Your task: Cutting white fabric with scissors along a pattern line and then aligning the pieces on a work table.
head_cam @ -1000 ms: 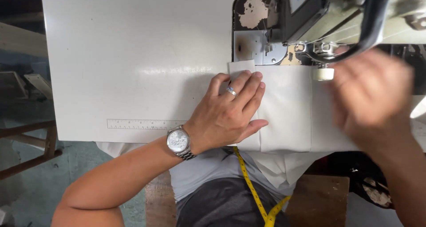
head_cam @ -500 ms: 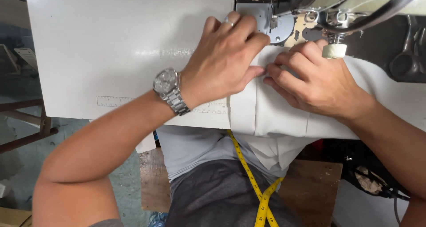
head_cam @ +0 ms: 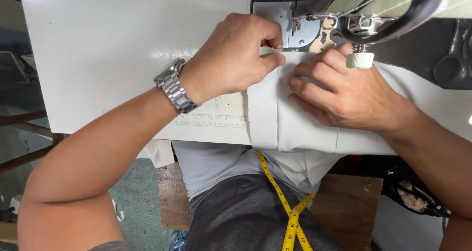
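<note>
2 bare hands work 1 folded white cloth panel [head_cam: 300, 125] on a white sewing table [head_cam: 123, 49]: left hand [head_cam: 231, 59] pinches its top edge, right hand [head_cam: 344, 91] presses flat, fingers spread, below the grey sewing machine [head_cam: 373, 10].

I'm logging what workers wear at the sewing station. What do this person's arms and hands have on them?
Both forearms are bare, no gloves or sleeves in view. The left hand has a silver metal-link wristwatch on its wrist. The right hand wears nothing visible.

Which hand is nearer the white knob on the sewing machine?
Right. The right hand lies on the cloth right under the knob, about touching it. The left hand pinches the cloth's folded edge farther left.
</note>
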